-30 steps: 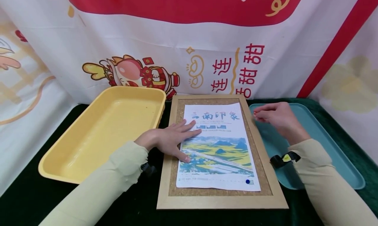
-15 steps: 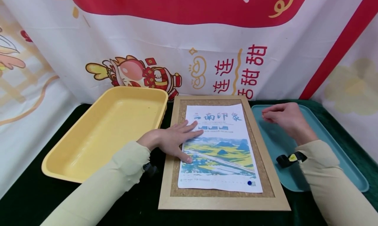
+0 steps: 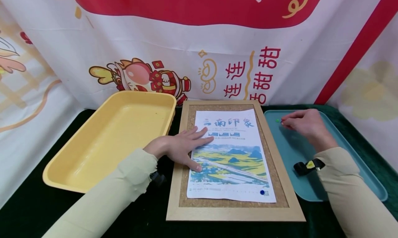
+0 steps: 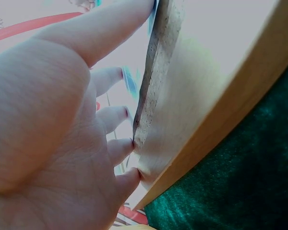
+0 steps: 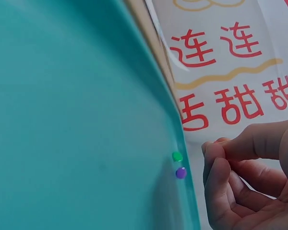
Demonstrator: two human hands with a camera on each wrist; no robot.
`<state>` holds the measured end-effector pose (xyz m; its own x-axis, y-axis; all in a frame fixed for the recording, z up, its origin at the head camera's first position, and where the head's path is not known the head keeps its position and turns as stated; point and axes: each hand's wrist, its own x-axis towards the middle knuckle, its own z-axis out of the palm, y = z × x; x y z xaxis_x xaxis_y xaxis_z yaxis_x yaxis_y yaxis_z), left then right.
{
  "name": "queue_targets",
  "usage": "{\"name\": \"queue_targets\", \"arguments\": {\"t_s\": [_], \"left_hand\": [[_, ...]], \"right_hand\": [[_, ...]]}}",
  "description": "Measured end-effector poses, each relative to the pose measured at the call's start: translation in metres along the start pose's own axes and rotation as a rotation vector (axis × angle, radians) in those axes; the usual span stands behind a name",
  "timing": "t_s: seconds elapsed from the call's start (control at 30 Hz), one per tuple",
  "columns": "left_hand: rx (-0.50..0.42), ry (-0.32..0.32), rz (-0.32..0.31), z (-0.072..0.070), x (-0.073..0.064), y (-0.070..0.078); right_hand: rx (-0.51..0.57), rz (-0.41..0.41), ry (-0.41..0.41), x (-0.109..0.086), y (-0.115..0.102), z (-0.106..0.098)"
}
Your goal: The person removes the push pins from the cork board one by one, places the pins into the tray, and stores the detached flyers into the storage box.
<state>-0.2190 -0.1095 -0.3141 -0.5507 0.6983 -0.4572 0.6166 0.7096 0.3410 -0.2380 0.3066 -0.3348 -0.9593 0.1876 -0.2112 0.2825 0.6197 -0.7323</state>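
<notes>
My left hand [image 3: 183, 148] lies flat with spread fingers on a printed landscape poster [image 3: 230, 172], on a wood-framed cork board [image 3: 236, 213]. In the left wrist view its fingertips [image 4: 119, 112] press near the paper's edge. A blue pushpin [image 3: 262, 192] sits at the poster's lower right corner. Over the far left part of the blue-green tray [image 3: 289, 182], my right hand [image 3: 306, 125] pinches a small red pushpin [image 5: 222, 140], mostly hidden by thumb and forefinger. A green pushpin [image 5: 177, 156] and a purple pushpin [image 5: 181, 173] lie in the tray close to those fingertips.
A yellow basin [image 3: 118, 137] stands left of the board, partly behind my left forearm. Dark green cloth [image 3: 136, 217] covers the table. A white printed cloth [image 3: 174, 37] hangs along the back. The tray lies right beside the board's right edge.
My right hand has shifted right, from the board's edge to over the tray, and the green pushpin now shows beside its fingertips. My left hand stays on the poster.
</notes>
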Motion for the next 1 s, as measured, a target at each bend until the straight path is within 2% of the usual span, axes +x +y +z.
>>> {"name": "queue_targets", "arguments": {"t_s": [0.2, 1.0], "left_hand": [[0.001, 0.003, -0.003, 0.000, -0.001, 0.001], [0.000, 0.003, 0.004, -0.001, -0.001, 0.000]], "right_hand": [[-0.004, 0.016, 0.008, 0.005, 0.007, -0.001], [-0.118, 0.027, -0.103, 0.008, 0.019, -0.006]]}}
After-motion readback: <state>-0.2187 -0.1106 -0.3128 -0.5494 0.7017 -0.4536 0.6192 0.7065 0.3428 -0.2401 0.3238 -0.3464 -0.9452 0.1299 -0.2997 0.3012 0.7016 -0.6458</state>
